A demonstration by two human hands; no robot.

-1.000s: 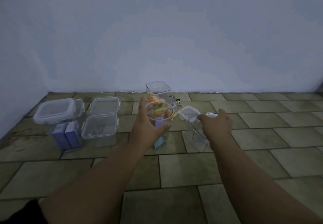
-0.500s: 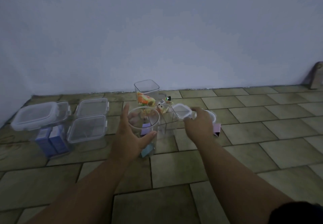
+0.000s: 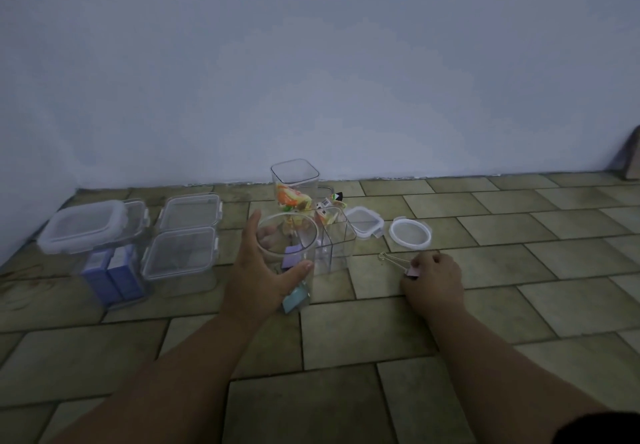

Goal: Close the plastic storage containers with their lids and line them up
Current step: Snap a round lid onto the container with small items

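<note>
3 of 6 containers look done: at the left a big tub (image 3: 91, 230) with blue boxes inside and 2 flat boxes (image 3: 189, 209) (image 3: 180, 253) stand lidded in a loose cluster, though I cannot tell if their clasps are snapped. 3 remain open in the middle: a round jar (image 3: 298, 235), a small square box (image 3: 337, 242) touching it on the right, and a tall square box (image 3: 295, 180) behind.

Only 2 loose lids show, a square lid (image 3: 364, 223) and a round lid (image 3: 410, 232), side by side on the floor (image 3: 346, 339) right of the open boxes; a 3rd is not clearly visible.

Left hand (image 3: 256, 270) grips the jar, thumb in front. Right hand (image 3: 433, 284), fingers curled, pinches 1 pink clip (image 3: 412, 272) lying on the floor near the round lid. Lidding 3 and lining up all 6 is left, I judge.
</note>
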